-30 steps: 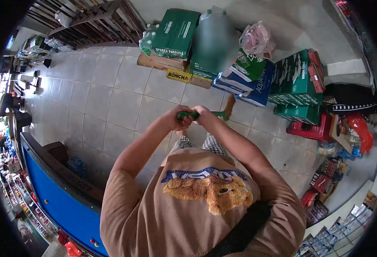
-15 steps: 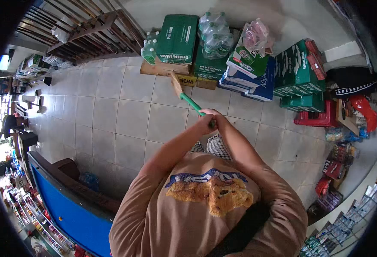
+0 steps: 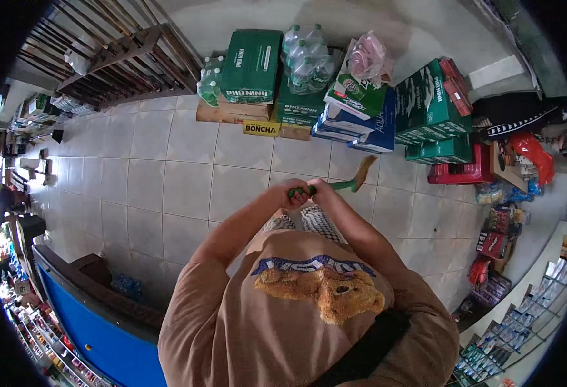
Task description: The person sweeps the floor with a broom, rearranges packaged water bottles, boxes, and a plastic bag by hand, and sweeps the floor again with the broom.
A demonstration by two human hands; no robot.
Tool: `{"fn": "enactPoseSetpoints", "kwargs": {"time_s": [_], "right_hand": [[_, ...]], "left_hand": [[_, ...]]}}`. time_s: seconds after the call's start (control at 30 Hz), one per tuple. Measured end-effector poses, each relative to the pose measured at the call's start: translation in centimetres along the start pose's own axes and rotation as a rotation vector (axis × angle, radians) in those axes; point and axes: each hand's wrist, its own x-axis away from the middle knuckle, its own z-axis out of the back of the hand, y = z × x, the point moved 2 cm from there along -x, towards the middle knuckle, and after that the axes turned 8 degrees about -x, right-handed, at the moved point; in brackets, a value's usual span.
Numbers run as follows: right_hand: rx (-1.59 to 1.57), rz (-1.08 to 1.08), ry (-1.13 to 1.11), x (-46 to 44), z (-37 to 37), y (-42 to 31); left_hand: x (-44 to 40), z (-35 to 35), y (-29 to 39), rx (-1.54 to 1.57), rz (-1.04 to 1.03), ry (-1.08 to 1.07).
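Both hands grip a broom with a green handle [image 3: 342, 186] and a tan, flared head [image 3: 363, 173]. My left hand [image 3: 287, 195] is wrapped round the dark green end of the handle, in front of my body. Just to its right, my right hand [image 3: 321, 189] is closed on the handle too, and the shaft runs out past it. The head points right, over the tiled floor [image 3: 241, 193]. Whether the bristles touch the tiles I cannot tell.
Along the wall stand green cartons [image 3: 252, 68], packs of bottles [image 3: 307, 61], blue cartons [image 3: 380, 122] and a red crate [image 3: 454, 173]. A cue rack [image 3: 135, 55] is at the upper left. A blue pool table [image 3: 103, 329] fills the lower left.
The broom head has swung from beside the cartons, up and left of my hands, over to their right. My hands have drawn slightly apart, the left moving left.
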Motion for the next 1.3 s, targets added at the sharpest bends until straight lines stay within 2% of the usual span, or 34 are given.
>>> {"fn": "enactPoseSetpoints", "kwargs": {"time_s": [0.03,0.07,0.17,0.27,0.3,0.33,0.37,0.4,0.43,0.5,0.53,0.6,0.67,0.7,0.73,0.77,0.83,0.87,0.93,1.0,1.03,1.07,1.1,1.17,1.2,1.23,1.3], "right_hand": [[-0.444,-0.277,0.067,1.7,-3.6,-1.8],[-0.482,-0.385,0.031,0.5,-4.3,0.3],[-0.271,-0.488,0.099,2.1,-9.5,1.8],[-0.232,-0.537,0.016,3.5,-14.0,2.3],[-0.302,-0.528,0.149,2.8,-15.1,3.4],[-0.302,-0.530,0.144,3.6,-15.8,2.3],[-0.202,-0.548,0.048,4.2,-16.6,1.1],[-0.101,-0.565,-0.049,4.7,-17.4,0.1],[-0.007,-0.539,-0.136,4.0,-17.3,0.0],[0.248,-0.451,-0.178,3.7,-16.6,-1.0],[0.276,-0.455,-0.204,3.1,-15.7,-0.8],[0.128,-0.525,-0.165,1.5,-13.8,0.6],[0.001,-0.533,-0.075,1.4,-12.1,1.2],[-0.019,-0.494,-0.011,0.2,-10.9,2.7],[-0.028,-0.470,0.135,-3.4,-8.8,7.0],[-0.026,-0.475,0.138,-5.2,-7.5,9.6],[-0.274,-0.389,-0.027,-6.7,-6.9,11.4],[-0.276,-0.425,-0.069,-6.5,-6.9,11.6],[-0.275,-0.496,-0.156,-1.1,-10.3,6.0],[-0.191,-0.442,-0.012,3.3,-13.4,1.7],[-0.182,-0.402,0.029,4.3,-14.2,1.4],[-0.204,-0.391,0.098,2.7,-14.0,4.1],[-0.330,-0.431,0.064,3.2,-14.7,4.4],[-0.530,-0.641,0.031,7.1,-17.2,0.1],[-0.526,-0.643,0.029,8.1,-17.9,-1.1],[-0.434,-0.605,0.015,8.5,-18.4,-1.6],[-0.309,-0.547,0.013,8.2,-18.8,-2.1]], "left_hand": [[1.8,0.0,-0.6,0.141,0.027,-0.016],[3.7,-0.1,-1.7,0.208,-0.018,-0.011],[6.7,1.1,-6.0,0.295,-0.269,0.118],[8.7,1.0,-9.2,0.481,-0.291,0.220],[8.5,1.4,-9.7,0.483,-0.294,0.225],[8.5,1.7,-10.0,0.422,-0.382,0.228],[8.3,2.2,-10.1,0.361,-0.469,0.231],[7.5,2.9,-10.0,0.365,-0.471,0.237],[6.2,3.6,-9.5,0.374,-0.481,0.344],[3.7,4.1,-8.5,0.333,-0.497,0.545],[2.8,3.8,-7.7,0.282,-0.503,0.638],[1.4,3.6,-6.8,0.268,-0.499,0.542],[-0.4,7.5,-6.6,-0.281,-0.647,0.501],[-0.1,7.2,-6.2,-0.277,-0.591,0.424],[0.8,6.3,-6.1,-0.145,-0.449,0.332],[1.5,5.2,-6.0,0.003,-0.300,0.264],[3.2,4.3,-6.0,0.118,-0.154,0.192],[4.1,3.9,-6.0,0.143,-0.108,0.172],[5.7,4.0,-6.7,0.138,-0.158,0.186],[8.3,2.8,-7.7,0.214,-0.091,0.173],[9.0,2.6,-8.5,0.224,-0.142,0.179],[9.4,2.5,-9.5,0.234,-0.193,0.186],[9.6,2.6,-10.7,0.146,-0.213,0.303],[9.5,2.6,-12.2,0.038,-0.332,0.605],[10.2,1.5,-12.4,-0.103,-0.449,0.696],[9.6,1.4,-12.1,-0.098,-0.454,0.698],[8.0,2.2,-11.2,-0.569,-0.449,1.046]]}}
